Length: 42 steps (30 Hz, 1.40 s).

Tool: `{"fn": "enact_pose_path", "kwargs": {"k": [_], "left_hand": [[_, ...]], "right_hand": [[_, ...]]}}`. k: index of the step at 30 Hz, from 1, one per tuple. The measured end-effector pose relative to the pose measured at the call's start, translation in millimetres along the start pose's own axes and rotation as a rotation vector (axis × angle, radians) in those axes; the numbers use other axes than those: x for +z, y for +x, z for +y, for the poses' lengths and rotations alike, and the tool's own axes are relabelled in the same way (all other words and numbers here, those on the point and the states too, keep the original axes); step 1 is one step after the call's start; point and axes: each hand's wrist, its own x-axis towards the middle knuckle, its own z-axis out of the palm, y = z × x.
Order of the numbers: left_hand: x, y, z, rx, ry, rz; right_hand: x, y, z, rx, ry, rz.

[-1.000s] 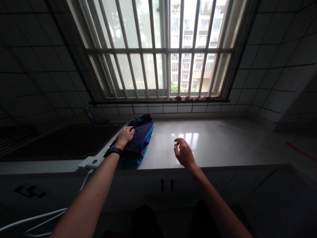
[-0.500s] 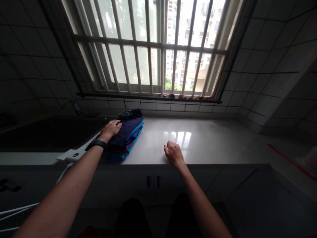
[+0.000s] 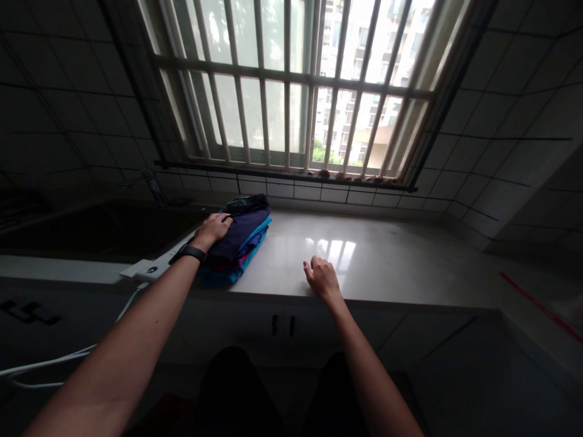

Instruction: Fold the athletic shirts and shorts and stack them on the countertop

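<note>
Main risk: clothes (image 3: pixel 243 233) could slide. The stack sits left of ctr on the counter (image 3: pixel 387 255), near end about at the near edge, layers uneven w/ blue bits poking out on the right. A hard L push could shear the top navy layer off, prob. toward the sink (image 3: pixel 113 227), just left; a pull nearward could tip the low layers over the edge.

Also the power strip (image 3: pixel 157 264), btwn stack & sink: L forearm passes over it and its cable (image 3: pixel 68 361) hangs off the front, so a snag might drag it. Wet cloth there would be bad, tho can't tell if anything's damp.

L hand (image 3: pixel 215 230): palm down on top of the stack, left side, fingers fairly flat & a bit spread, pressing or resting, not visibly pinching. Arm comes in long from near left, wrist w/ black band (image 3: pixel 194 252).

R hand (image 3: pixel 323 276): near right of stack, well apart, fingers half-curled, fairly narrow, thumb slightly off, nothing seen in it. Can't tell if it touches the counter.
</note>
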Motion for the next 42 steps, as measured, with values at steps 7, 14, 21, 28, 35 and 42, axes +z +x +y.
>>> {"fn": "enact_pose_path", "kwargs": {"k": [7, 14, 21, 28, 35, 42], "left_hand": [[-1.2, -1.2, 0.9, -0.019, -0.018, -0.035], [-0.9, 0.8, -0.8, -0.020, -0.029, -0.035], [2.8, 8.6, -6.2, -0.018, -0.022, -0.038], [7.1, 15.3, -11.5, -0.002, -0.014, -0.024], [7.4, 15.9, -12.4, -0.017, -0.006, -0.026], [7.2, 17.6, -13.1, -0.013, -0.002, -0.019]], "right_hand": [[0.5, 0.0, 0.6, -0.002, -0.013, -0.002], [1.5, 1.2, 1.0, -0.012, -0.020, -0.013], [1.8, 1.2, 2.2, -0.007, -0.016, -0.012], [3.3, 2.1, 3.2, -0.018, -0.024, -0.013], [3.8, 2.9, 2.5, -0.021, -0.029, -0.023], [3.8, 2.5, 2.4, -0.025, -0.008, -0.016]]}}
